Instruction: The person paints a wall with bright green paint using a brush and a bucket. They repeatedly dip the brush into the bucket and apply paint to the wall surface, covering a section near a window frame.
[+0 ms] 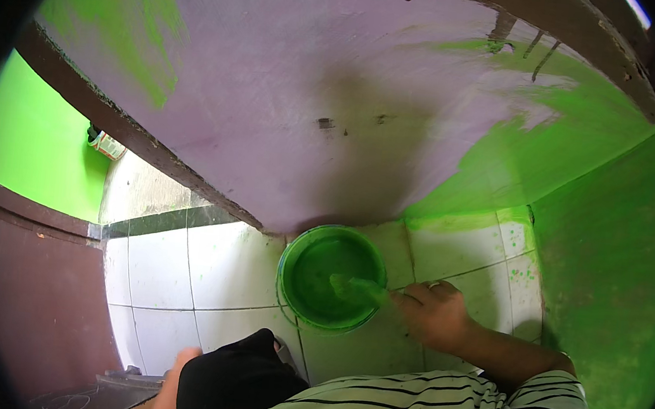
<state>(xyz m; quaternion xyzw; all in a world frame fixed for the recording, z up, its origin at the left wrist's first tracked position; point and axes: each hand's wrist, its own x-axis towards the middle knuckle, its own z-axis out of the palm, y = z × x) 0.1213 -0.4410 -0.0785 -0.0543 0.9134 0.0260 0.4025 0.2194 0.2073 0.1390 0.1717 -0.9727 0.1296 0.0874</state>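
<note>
My right hand [433, 313], with a ring on one finger, grips a paintbrush [358, 289] coated in green paint. Its bristles reach over the inside of a round bucket [295, 238] holding green paint [322, 262]; whether they touch the paint is hard to tell. The bucket stands on the white floor tiles, close to the foot of the wall. At the lower left, part of my left hand or arm [177, 369] shows beside my black-clothed knee [236, 380]. Its fingers are mostly hidden.
Ahead rises a lilac wall [255, 99] partly covered with green, under a brown frame [497, 3]. A green wall [617, 230] closes the right side. On the left are a brown door edge [135, 135], a brown panel [39, 296] and a small labelled can [108, 145]. Green specks dot the tiles [240, 267].
</note>
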